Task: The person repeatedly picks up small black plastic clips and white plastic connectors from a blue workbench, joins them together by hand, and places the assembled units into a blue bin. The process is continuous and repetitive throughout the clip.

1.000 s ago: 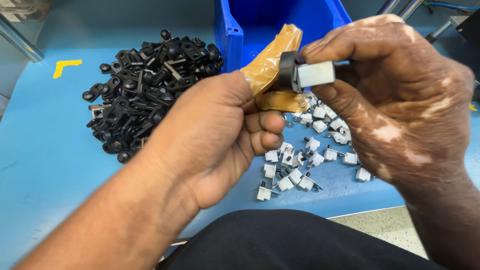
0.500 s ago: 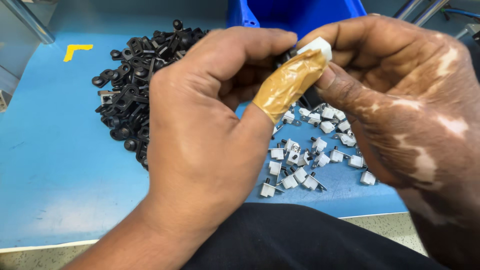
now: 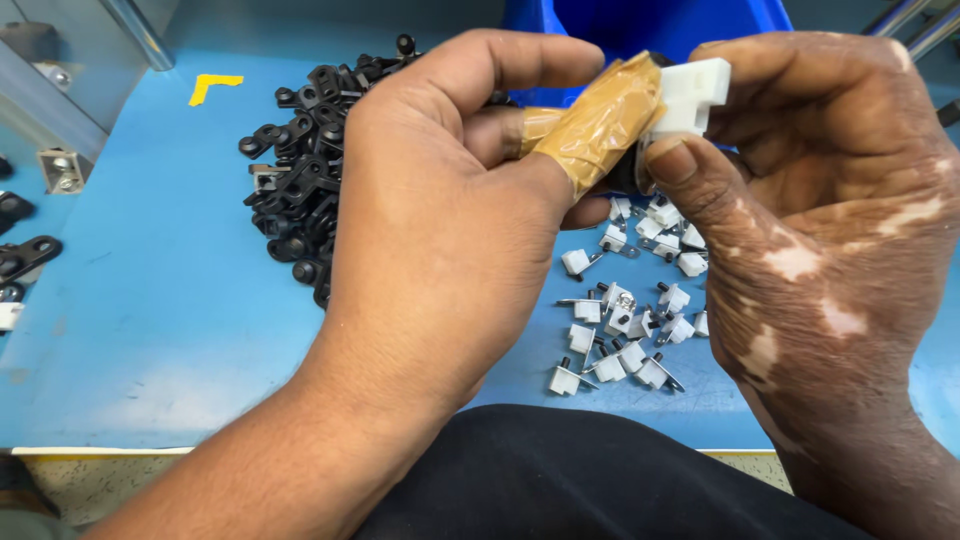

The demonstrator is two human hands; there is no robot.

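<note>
Single head view, looking steeply down, close above blue table.

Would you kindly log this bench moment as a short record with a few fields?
left hand: left hand, thumb wrapped in tan tape, pressing against the white part
right hand: right hand pinching a white plastic part above the bench
bench: blue table
left pile: black plastic parts heaped together
right pile: small white pieces scattered below the hands
behind: blue bin

Both hands raised, fingertips pinched together
</note>
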